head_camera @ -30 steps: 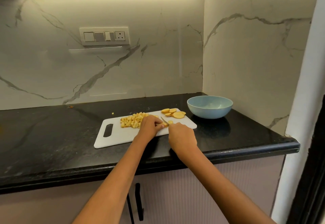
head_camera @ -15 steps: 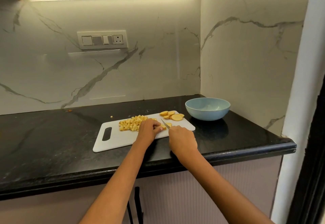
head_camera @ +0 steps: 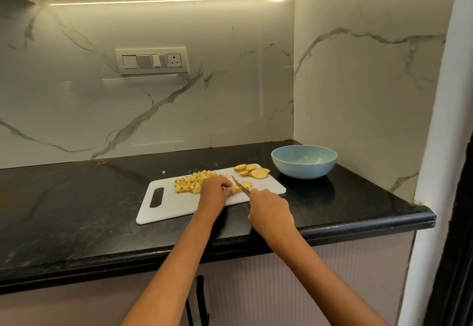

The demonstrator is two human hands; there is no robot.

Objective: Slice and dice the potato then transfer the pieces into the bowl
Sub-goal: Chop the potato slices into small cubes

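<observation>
1. Pinning a potato slice to the board, the left hand has its fingers curled down over the piece, their tips just beside the blade.
2. The right hand grips the knife with its fingers wrapped round the handle, which the hand hides; the blade angles up and left, its edge down between the held slice and a cut piece to its right.
3. A heap of dice lies on the board's middle, touching the left hand's far side.
4. Several round slices lie overlapping at the board's far right corner.
5. The blue bowl stands on the counter just right of the board, near the slices; no potato shows inside it.
6. One stray dice bit lies on the counter behind the board.
7. A switch plate sits on the marble wall behind.
</observation>
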